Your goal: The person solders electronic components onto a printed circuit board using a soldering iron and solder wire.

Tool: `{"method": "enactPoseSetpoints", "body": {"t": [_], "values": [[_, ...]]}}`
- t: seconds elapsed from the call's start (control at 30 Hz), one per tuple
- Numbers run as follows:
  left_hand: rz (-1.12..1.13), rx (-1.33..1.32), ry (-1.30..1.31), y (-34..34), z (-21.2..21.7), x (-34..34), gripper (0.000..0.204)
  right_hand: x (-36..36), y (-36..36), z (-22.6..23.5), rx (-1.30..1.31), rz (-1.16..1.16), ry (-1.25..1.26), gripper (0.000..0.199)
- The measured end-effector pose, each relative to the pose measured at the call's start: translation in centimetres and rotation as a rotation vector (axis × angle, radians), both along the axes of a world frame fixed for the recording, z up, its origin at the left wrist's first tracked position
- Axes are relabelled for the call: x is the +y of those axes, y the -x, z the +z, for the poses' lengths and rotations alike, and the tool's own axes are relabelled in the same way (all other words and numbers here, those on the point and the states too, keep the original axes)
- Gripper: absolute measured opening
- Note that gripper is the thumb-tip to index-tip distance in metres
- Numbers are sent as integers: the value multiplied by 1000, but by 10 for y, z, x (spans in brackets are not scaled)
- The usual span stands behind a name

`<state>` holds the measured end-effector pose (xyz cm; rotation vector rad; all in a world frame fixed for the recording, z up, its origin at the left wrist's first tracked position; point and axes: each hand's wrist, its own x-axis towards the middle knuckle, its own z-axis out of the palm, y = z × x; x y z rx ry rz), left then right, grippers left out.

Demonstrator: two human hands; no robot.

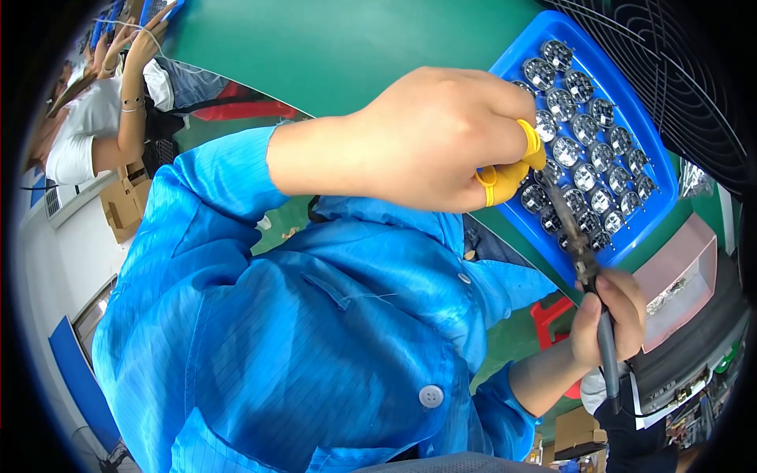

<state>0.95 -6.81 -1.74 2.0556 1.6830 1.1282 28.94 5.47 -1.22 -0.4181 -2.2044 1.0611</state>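
Note:
My right hand point(611, 315) is closed round the dark handle of a soldering iron point(609, 355). The iron's worn metal barrel slants up and left, its tip close to the fingertips of my left hand point(441, 138). Yellow finger cots point(490, 186) cover the thumb and a finger of that hand, which are pinched together; whatever lies between them is hidden. Both hands are over the near left side of a blue tray point(665, 169). In the tray sit several small round modules point(566, 151) with shiny silver and black faces and thin pins, set out in rows.
A black wire fan guard point(670, 63) stands beyond the tray. Right of it are a clear plastic bag point(694, 180) and a pink box point(678, 276) with small metallic pieces. The green table point(339, 47) stretches left, where other people point(98, 126) sit near red stools point(244, 109).

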Motion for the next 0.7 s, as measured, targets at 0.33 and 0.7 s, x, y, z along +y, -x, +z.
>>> {"method": "enactPoseSetpoints", "body": {"t": [0.33, 0.7], "values": [[-16, 118, 57, -2, 5, 5, 23, -2, 3, -2, -19, -20, 22, 25], [-1, 159, 110, -9, 7, 6, 22, 5, 0, -1, -15, 63, 31, 23]]}}
